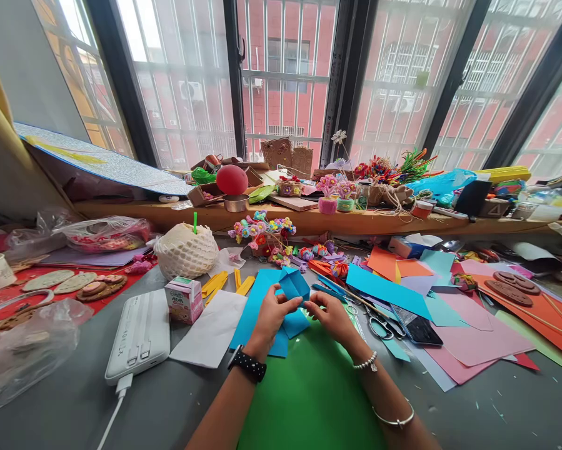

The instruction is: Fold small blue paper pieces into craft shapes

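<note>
A folded piece of blue paper (294, 284) is held up over the near middle of the table, its creased faces standing at angles. My left hand (272, 315) grips its left and lower edge, thumb across the front. At the lower right corner, the fingers of my right hand (331, 317) pinch together on the same paper. Beneath the hands lie more blue sheets (255, 312) and a green mat (309, 387). Right of my right hand rest scissors (380, 326) and a dark phone (416, 326).
A white power bank (140, 337) with a cable, a pink drink carton (184, 300) and white paper (210, 331) lie on the left. Colored sheets (468, 322) spread on the right. Behind stand crocheted flowers (264, 231) and a net-wrapped coconut (185, 251) with a green straw.
</note>
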Tool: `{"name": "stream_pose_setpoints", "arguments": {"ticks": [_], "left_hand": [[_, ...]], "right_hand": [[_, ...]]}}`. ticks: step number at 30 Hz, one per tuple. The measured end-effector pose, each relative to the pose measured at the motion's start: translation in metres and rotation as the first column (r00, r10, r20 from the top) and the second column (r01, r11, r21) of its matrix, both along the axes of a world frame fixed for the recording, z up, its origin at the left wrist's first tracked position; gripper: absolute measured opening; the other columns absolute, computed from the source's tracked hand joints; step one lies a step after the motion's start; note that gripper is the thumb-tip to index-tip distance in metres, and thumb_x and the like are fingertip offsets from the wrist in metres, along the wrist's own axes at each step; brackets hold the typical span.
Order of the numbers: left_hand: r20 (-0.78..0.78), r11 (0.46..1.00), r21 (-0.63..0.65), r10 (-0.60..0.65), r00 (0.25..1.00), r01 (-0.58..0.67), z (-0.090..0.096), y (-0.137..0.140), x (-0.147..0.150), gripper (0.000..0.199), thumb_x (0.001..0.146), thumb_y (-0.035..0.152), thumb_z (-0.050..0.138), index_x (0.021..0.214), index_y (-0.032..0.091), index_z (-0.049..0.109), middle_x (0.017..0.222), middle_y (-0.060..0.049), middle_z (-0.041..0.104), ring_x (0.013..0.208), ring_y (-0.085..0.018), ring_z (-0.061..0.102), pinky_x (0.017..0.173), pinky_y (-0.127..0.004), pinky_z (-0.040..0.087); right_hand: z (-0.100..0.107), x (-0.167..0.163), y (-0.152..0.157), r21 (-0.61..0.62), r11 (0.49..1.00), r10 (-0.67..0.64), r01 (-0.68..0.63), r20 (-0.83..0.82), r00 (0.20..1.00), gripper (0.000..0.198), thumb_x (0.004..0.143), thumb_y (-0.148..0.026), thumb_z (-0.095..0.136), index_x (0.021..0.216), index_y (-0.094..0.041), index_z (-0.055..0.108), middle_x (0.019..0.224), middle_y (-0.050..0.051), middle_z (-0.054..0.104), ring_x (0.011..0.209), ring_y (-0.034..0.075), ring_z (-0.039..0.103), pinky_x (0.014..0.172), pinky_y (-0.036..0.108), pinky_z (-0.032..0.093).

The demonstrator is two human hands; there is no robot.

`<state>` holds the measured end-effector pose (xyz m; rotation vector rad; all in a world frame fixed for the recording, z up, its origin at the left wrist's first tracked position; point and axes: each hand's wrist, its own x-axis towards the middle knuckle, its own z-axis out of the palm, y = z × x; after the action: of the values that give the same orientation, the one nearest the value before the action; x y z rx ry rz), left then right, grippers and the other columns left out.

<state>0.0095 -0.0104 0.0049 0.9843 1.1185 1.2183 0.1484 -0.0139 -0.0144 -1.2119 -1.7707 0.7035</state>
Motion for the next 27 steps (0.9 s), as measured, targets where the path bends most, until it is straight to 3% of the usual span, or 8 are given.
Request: {"name": "stream_pose_setpoints", "arguments": {"ticks": [8,12,16,27], "left_hand": [[-0.079,0.999,0.03,-0.042,0.996,0.045,0.0012,0.0014,0.0008,0.076,0.051,0.02,0.071,0.115,0.008,0.031,0.052,0.007,0.052,0.054,-0.012,0.055,0.052,-0.02,0.043],[-0.143,0.996,0.055,-0.055,0.988,0.063,-0.0012,0.0027,0.0015,0.081,0.049,0.022,0.072,0.116,0.006,0.029,0.049,0.007,0.052,0.047,-0.01,0.052,0.046,-0.019,0.04],[-0.178,0.994,0.074,-0.061,0.982,0.075,-0.0025,0.0033,0.0025,0.081,0.048,0.022,0.072,0.115,0.005,0.031,0.047,0.007,0.052,0.047,-0.011,0.052,0.045,-0.019,0.039],[-0.091,0.998,0.037,-0.05,0.995,0.054,0.0021,0.0005,0.0023,0.08,0.049,0.021,0.072,0.115,0.006,0.03,0.054,0.004,0.055,0.05,-0.011,0.054,0.048,-0.02,0.042]], "right_hand": [[0.0069,0.0044,-0.0036,-0.039,0.998,0.049,-0.05,-0.02,0.999,0.022,0.075,-0.033,0.048,0.063,-0.016,0.054,0.06,0.002,0.057,0.056,0.013,0.053,0.052,0.022,0.041],[0.0056,0.0084,-0.0015,-0.044,0.999,-0.019,0.014,-0.114,0.993,0.019,0.069,-0.034,0.055,0.069,-0.016,0.054,0.064,0.002,0.058,0.06,0.014,0.054,0.053,0.023,0.042],[0.0062,0.0081,-0.0011,-0.077,0.997,-0.038,0.024,-0.179,0.983,0.022,0.068,-0.036,0.055,0.062,-0.015,0.054,0.055,0.002,0.057,0.053,0.014,0.053,0.05,0.023,0.041],[0.0046,0.0033,0.0003,-0.075,0.996,-0.054,0.04,-0.211,0.976,0.033,0.075,-0.043,0.042,0.06,-0.016,0.052,0.057,0.002,0.055,0.052,0.012,0.051,0.046,0.022,0.04]]}}
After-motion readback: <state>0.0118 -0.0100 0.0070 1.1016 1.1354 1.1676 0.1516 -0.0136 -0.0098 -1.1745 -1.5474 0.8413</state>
